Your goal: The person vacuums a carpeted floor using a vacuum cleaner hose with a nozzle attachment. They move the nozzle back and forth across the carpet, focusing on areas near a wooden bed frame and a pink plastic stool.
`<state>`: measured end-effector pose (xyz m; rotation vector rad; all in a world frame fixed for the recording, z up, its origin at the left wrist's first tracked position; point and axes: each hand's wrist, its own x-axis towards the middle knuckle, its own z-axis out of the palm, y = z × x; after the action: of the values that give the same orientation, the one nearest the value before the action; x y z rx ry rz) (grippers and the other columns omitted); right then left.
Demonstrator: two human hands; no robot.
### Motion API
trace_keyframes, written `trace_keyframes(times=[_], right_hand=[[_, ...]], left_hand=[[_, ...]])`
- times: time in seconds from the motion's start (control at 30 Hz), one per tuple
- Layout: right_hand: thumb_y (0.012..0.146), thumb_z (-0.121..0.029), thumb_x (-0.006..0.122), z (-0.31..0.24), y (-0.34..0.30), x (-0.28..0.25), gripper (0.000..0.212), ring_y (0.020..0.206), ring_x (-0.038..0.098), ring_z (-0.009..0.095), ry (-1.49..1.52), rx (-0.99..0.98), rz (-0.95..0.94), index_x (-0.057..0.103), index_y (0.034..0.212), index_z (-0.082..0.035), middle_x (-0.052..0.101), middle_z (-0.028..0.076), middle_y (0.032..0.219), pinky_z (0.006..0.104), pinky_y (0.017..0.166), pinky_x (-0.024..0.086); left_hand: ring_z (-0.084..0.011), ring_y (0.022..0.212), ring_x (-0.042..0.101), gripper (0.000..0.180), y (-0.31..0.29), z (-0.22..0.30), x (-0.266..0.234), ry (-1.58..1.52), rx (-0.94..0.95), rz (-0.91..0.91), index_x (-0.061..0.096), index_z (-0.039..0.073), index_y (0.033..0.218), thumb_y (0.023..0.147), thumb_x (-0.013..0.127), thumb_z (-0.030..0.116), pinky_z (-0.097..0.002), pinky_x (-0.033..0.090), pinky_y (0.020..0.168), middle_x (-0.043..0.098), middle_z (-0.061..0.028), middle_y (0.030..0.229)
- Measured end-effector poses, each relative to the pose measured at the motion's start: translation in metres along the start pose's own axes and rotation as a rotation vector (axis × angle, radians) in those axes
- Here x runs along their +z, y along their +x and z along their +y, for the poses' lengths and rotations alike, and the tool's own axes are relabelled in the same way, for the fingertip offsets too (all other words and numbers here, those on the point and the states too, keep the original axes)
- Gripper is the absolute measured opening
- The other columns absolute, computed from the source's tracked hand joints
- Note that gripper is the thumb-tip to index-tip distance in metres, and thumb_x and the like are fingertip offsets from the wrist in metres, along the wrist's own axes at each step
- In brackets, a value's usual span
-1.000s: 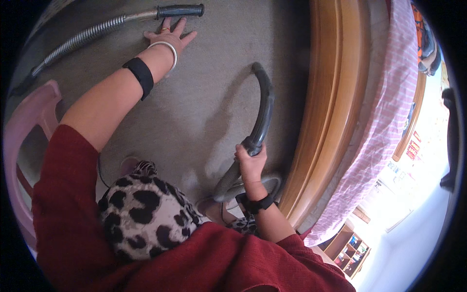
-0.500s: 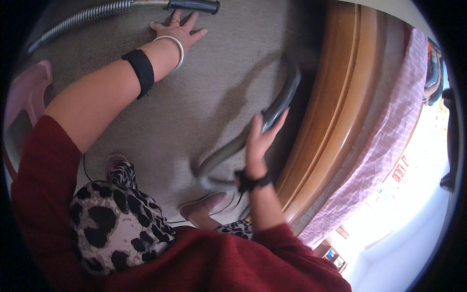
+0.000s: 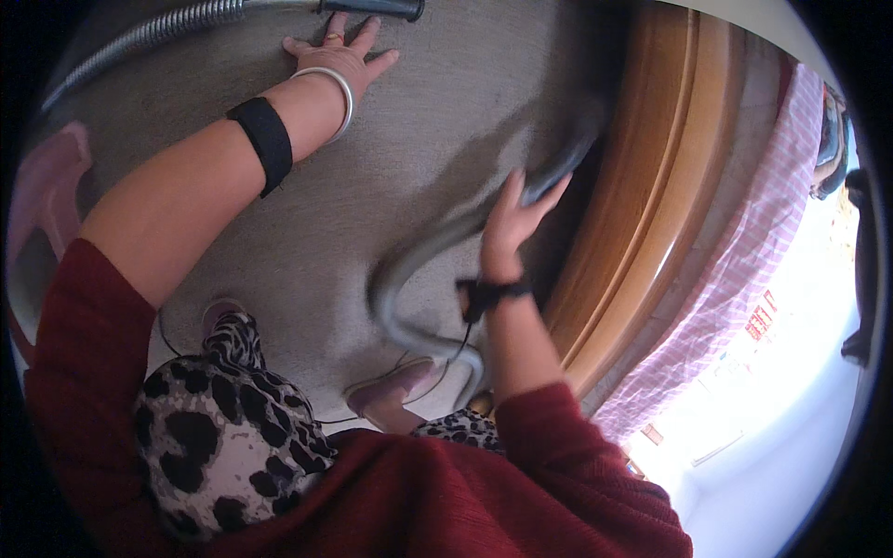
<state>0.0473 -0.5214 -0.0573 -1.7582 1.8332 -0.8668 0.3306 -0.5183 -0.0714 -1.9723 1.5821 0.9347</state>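
Note:
My left hand (image 3: pixel 342 67) is pressed on the grey floor (image 3: pixel 446 102), its fingers spread. Just past its fingertips lies a black tube end (image 3: pixel 383 8) joined to a ribbed silvery metal tube (image 3: pixel 177 35). In my right hand (image 3: pixel 514 226) is the dark, curved handle of a vacuum hose (image 3: pixel 555 177). The handle's far end is smeared by motion in the shadow along the wooden bed side (image 3: pixel 642 205). From the handle the grey flexible hose (image 3: pixel 381 284) bends back toward my foot and passes beneath my right wrist.
A pink plastic stool or chair (image 3: pixel 56 181) stands at the left edge. Pink checked bedding (image 3: pixel 739 232) hangs over the bed on the right. My shoe (image 3: pixel 391 389) rests beside the hose, and a thin black cable runs near my feet.
My right hand has moved forward and slightly right with the hose handle, toward the bed's base. The grey hose has stretched into a wider bend. My left hand keeps its place.

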Motion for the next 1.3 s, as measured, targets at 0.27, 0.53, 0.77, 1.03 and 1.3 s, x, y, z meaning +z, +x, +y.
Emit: trace_keyframes(times=[0.27, 0.53, 0.77, 1.03, 1.3], right_hand=[[0.089, -0.019, 0.067, 0.028, -0.015, 0.016, 0.068, 0.107, 0.052, 0.024, -0.070, 0.056, 0.179, 0.028, 0.140, 0.005, 0.050, 0.017, 0.125, 0.0372, 0.096, 0.043], [0.083, -0.026, 0.073, 0.029, 0.022, 0.016, 0.040, 0.081, 0.062, 0.019, 0.181, 0.319, 0.173, 0.063, 0.099, 0.010, 0.068, 0.012, 0.095, 0.0343, 0.076, 0.050], [0.079, -0.036, 0.076, 0.051, 0.055, 0.007, 0.051, 0.076, 0.062, 0.021, -0.131, 0.414, 0.180, 0.065, 0.091, 0.012, 0.069, 0.014, 0.089, 0.0362, 0.073, 0.050], [0.077, -0.041, 0.077, 0.085, 0.047, -0.014, 0.060, 0.083, 0.065, 0.024, -0.299, 0.433, 0.209, 0.064, 0.100, 0.014, 0.070, 0.015, 0.099, 0.0359, 0.080, 0.050], [0.086, -0.030, 0.070, 0.068, 0.008, -0.015, 0.042, 0.086, 0.060, 0.018, 0.283, 0.556, 0.165, 0.061, 0.105, 0.006, 0.065, 0.009, 0.102, 0.0339, 0.081, 0.049]], left_hand=[[-0.0407, 0.146, 0.005, 0.107, -0.010, 0.004, 0.004, 0.139, -0.005, 0.124, 0.013, 0.034, 0.152, 0.069, 0.081, 0.029, -0.0688, 0.025, 0.106, -0.004, -0.0079, 0.161], [-0.0429, 0.145, 0.007, 0.108, -0.043, -0.006, -0.031, 0.035, 0.096, -0.034, 0.016, 0.029, 0.153, 0.068, 0.082, 0.022, -0.0688, 0.025, 0.106, -0.002, -0.0127, 0.161], [-0.0439, 0.145, 0.007, 0.115, -0.039, -0.009, -0.021, -0.010, 0.122, 0.035, 0.017, 0.029, 0.153, 0.061, 0.085, 0.020, -0.0691, 0.024, 0.107, -0.002, -0.0132, 0.161], [-0.0434, 0.145, 0.006, 0.116, -0.034, -0.010, -0.014, -0.019, 0.128, 0.066, 0.016, 0.029, 0.153, 0.060, 0.086, 0.021, -0.0700, 0.021, 0.107, -0.002, -0.0131, 0.161], [-0.0429, 0.145, 0.007, 0.109, -0.029, -0.008, -0.022, 0.001, 0.142, -0.121, 0.014, 0.028, 0.153, 0.067, 0.081, 0.022, -0.0690, 0.023, 0.107, -0.003, -0.0132, 0.160]])
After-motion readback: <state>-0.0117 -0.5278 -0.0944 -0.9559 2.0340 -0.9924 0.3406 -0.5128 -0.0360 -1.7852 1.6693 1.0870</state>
